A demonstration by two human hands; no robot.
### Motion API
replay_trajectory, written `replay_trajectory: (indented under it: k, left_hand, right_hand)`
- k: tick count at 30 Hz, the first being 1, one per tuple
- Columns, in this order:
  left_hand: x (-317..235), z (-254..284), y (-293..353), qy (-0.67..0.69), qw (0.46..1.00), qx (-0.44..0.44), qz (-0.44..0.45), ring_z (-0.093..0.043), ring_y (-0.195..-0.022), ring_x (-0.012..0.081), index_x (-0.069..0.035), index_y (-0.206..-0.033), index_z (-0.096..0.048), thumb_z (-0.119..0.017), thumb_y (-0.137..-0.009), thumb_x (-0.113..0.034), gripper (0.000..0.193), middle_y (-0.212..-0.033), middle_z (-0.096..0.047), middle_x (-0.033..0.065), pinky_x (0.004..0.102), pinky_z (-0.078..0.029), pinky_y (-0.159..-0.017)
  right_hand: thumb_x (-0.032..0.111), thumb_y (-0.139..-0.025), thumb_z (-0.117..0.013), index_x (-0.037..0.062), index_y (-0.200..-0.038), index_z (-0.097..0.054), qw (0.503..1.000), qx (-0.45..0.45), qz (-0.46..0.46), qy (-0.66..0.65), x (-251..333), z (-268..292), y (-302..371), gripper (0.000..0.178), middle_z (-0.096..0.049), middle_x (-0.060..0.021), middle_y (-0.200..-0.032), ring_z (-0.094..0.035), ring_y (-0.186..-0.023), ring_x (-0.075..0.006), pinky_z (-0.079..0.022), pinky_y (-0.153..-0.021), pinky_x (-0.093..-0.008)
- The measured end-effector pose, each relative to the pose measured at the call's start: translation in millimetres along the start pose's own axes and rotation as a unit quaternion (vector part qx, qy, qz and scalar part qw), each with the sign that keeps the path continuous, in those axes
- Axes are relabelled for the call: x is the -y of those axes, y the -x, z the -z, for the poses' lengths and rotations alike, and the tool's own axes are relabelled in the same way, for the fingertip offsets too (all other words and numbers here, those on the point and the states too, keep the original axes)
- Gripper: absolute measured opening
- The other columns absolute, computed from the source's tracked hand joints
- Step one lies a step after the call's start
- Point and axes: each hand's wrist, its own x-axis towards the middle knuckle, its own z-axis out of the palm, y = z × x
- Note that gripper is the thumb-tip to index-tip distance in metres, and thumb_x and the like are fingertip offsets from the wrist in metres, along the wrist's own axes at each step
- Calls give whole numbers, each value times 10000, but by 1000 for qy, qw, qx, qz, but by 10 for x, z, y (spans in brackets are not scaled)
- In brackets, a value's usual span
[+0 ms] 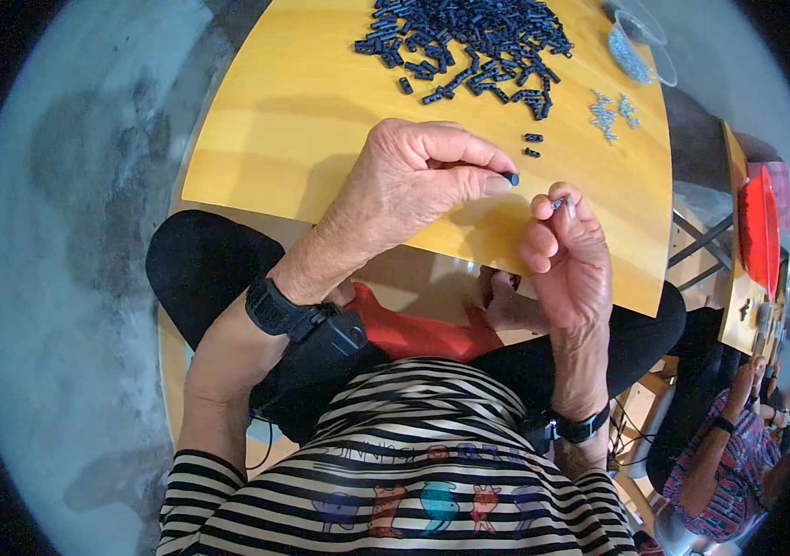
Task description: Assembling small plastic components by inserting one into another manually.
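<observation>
Between the thumb and forefinger of my left hand (414, 181) is a small black plastic piece (512, 178), its end poking out past the fingertips. To its right, my right hand (573, 246) is turned palm up and pinches a tiny silvery screw (558, 203) between thumb and forefinger. The two hands are close but apart, above the near edge of the yellow table (274, 139). Just beyond them lie two loose black pieces (532, 145). A large heap of black plastic pieces (474, 37) covers the far middle of the table.
Small silvery screws (604, 119) lie loose at the right of the table, near a clear plastic tub (631, 60) of more screws. At the far right stands another table with a red tray (759, 227), and a person in a patterned shirt (719, 473) sits there.
</observation>
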Motion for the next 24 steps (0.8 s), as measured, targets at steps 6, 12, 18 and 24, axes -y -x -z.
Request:
replay_trajectory:
  k: [6, 12, 18, 24]
  left_hand:
    - [18, 43, 93, 4, 1000, 5, 11, -613, -774, 100, -20, -895, -703, -723, -758, -78, 150, -821, -680, 49, 223, -484, -702]
    - [17, 42, 158, 14, 1000, -1, 16, -613, -768, 100, -19, -885, -704, -727, -750, -68, 145, -817, -679, 51, 227, -485, -695]
    - [36, 45, 196, 9, 1000, -3, -15, -613, -751, 101, -15, -887, -701, -721, -749, -48, 143, -795, -675, 49, 226, -486, -683]
    - [49, 63, 228, 23, 1000, 2, -18, -603, -800, 93, -17, -919, -697, -700, -764, -28, 156, -883, -676, 53, 228, -483, -707]
  right_hand:
    - [144, -869, -614, 51, -1025, -543, 1000, -2, 19, 22, -65, -71, 2, 195, -502, -41, -918, -406, -631, -71, -350, -524, -193]
    - [141, -866, -615, 35, -973, -599, 999, 7, 36, 22, -143, -130, -18, 152, -558, -22, -865, -429, -634, -82, -350, -531, -210]
    - [148, -869, -612, 33, -965, -603, 998, 19, 48, 34, -211, -194, -48, 150, -558, -16, -852, -417, -629, -80, -330, -526, -214]
    - [155, -873, -608, 27, -953, -600, 998, 14, 45, 41, -226, -224, -50, 151, -559, -11, -838, -417, -625, -79, -327, -527, -214]
